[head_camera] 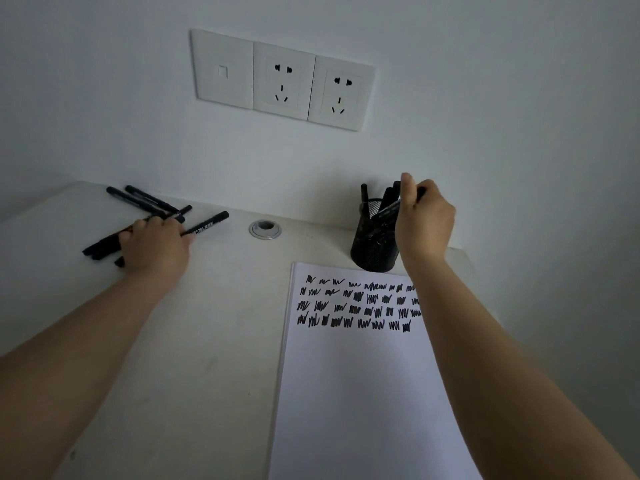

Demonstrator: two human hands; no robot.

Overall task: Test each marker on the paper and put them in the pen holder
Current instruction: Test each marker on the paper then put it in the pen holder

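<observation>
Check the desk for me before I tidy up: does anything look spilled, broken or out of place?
Nothing stands out. The loose markers lie crisscrossed under the left hand, simply untested. The pen holder stands upright beside the paper.

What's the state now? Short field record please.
left hand: left hand on loose black markers at the desk's far left
right hand: right hand holds a black marker in the black mesh pen holder
paper: white sheet, four rows of black test scribbles
desk: white desk
</observation>
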